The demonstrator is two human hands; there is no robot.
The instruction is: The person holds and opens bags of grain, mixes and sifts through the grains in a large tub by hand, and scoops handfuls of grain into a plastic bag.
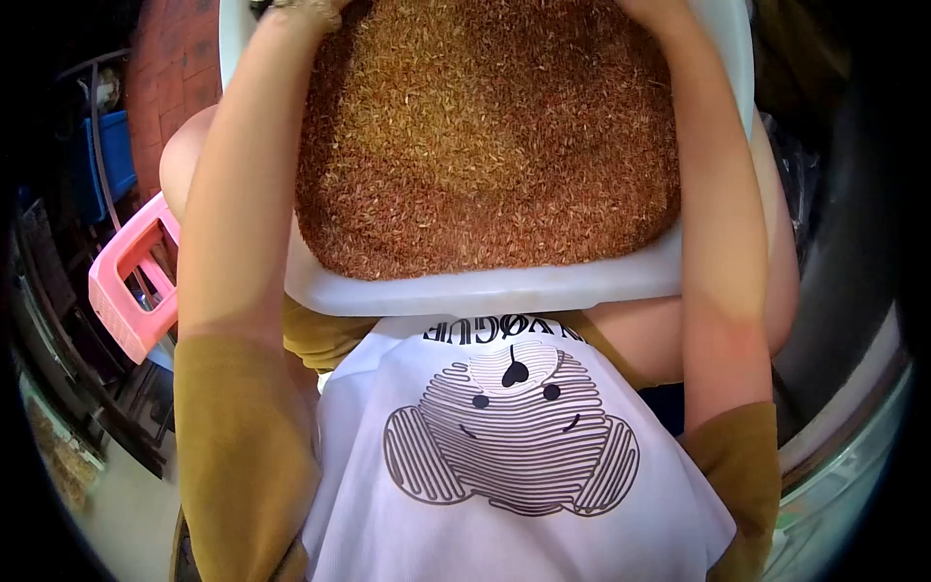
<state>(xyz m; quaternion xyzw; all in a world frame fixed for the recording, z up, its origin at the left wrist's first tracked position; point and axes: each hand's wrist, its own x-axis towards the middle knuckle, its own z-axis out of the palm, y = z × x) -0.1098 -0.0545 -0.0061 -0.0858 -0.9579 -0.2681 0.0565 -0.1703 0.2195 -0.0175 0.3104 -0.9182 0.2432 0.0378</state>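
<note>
A white plastic tub (495, 296) rests across my lap, holding a broad layer of small, slender reddish-brown grains (495, 145) that look like rice. Paler, yellowish grains show toward the upper left of the layer. My left hand (335, 6) is at the tub's upper left, mostly cut off by the top edge, with a bracelet or watch at the wrist. At the upper right, my right hand (656, 8) reaches over the grains, its fingers outside the picture. Whether either hand grips the tub or the grains cannot be seen.
A pink plastic stool (121, 281) stands at my left, with a blue container (114, 160) beyond it. Red brick-like flooring (177, 68) runs along the upper left. Dark plastic (797, 165) lies to the right of my leg.
</note>
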